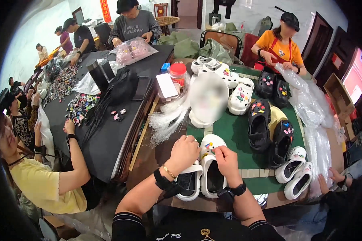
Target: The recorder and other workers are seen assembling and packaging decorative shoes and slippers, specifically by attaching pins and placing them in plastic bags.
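A pair of white clogs stands directly before me, heel straps toward me. My left hand (184, 154) is over the toe of the left clog (188, 184); its fingers are curled together, and what they pinch, if anything, is hidden. My right hand (228, 161) rests against the right clog (213, 173), thumb and fingers closed at its upper near the colourful charms (209, 146). Whatever lies between those fingertips is too small to make out. Dark bands circle both my wrists.
White clogs (240, 96) with charms and black clogs (259, 125) stand farther back on the green mat. Another white pair (290, 164) sits at the right. Clear plastic bags (309, 104), a red-lidded jar (177, 72) and loose charms (82, 106) lie around. Co-workers sit or stand nearby.
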Motion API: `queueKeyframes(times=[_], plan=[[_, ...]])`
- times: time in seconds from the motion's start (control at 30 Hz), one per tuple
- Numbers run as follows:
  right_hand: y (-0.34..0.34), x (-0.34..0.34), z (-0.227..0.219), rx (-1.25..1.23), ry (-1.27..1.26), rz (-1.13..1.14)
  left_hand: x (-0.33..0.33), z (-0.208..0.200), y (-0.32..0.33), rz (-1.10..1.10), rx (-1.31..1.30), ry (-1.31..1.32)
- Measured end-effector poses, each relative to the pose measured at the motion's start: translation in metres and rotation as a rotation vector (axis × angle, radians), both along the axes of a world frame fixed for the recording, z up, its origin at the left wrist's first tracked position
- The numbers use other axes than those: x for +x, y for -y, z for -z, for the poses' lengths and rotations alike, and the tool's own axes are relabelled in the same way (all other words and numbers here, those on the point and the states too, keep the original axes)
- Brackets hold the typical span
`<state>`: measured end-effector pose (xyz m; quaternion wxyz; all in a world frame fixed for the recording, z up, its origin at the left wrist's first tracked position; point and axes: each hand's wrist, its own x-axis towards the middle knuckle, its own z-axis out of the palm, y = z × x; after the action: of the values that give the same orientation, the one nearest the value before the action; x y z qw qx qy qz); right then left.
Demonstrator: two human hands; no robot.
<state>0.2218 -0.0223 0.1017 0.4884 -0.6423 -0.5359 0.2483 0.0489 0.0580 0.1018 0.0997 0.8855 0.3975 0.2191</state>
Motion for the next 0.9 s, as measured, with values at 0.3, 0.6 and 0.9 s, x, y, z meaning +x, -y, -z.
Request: queueKeyframes(times=[0.3, 0.6, 0.9], plan=[[-0.001, 0.001, 0.012, 0.05, 0.053, 0.017, 0.003, -0.003, -0.018, 0.094, -0.031, 0.056], [0.003, -0.001, 0.015, 0.1, 0.115, 0.012, 0.008, 0.015, -0.032, 0.282, -0.027, 0.248], [-0.005, 0.012, 0.013, 0.039, -0.061, 0.016, 0.021, 0.019, -0.047, 0.336, -0.033, 0.155]])
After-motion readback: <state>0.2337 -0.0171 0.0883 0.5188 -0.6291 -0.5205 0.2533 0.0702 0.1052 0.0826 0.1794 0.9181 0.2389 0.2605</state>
